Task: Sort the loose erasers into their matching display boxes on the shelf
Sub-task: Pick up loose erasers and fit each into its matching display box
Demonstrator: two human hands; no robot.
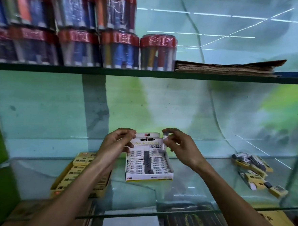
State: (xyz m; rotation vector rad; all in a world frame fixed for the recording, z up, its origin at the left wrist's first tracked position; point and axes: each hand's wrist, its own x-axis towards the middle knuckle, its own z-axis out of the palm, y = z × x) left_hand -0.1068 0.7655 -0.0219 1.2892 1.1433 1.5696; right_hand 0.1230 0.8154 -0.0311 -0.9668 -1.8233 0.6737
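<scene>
Glass shelf (201,180), right hand (179,146) pinching upright eraser (165,139)

Both hands (118,140) (179,145) raised, fingers curled.

The shelf (147,74) and the lower one at the bottom of the frame are clear glass, smooth and glossy, catching streaks of light, against a matt painted wall (163,105) that looks blotchy and worn. At upper left, the red-lidded jars (157,51) are clear plastic under crinkled, shiny film, beside a dull brown stack of paper (227,68). The white display box (149,176) and the yellow display box (77,175) look like printed card, and the loose erasers (257,171) at right wear paper sleeves.
</scene>
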